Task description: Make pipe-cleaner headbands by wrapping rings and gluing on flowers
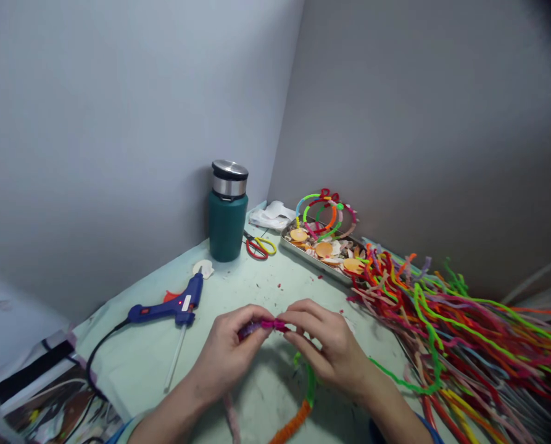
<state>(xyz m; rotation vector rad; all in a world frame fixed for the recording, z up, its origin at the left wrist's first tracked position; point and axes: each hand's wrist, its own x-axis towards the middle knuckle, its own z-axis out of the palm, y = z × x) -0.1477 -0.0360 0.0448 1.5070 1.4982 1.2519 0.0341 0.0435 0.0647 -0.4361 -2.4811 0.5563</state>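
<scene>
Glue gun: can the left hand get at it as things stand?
Probably yes: the glue gun lies close beside the left hand, with nothing seen blocking the way between. But that hand is pinching the pipe cleaner, so it would likely have to let go first.

Holding left forearm (179, 394) and right forearm (386, 394) in from bottom of view, angled inward. Pinching with curled fingers (246, 313) of left hand (231, 344) and right hand (328, 344), nearly tip to tip.
</scene>
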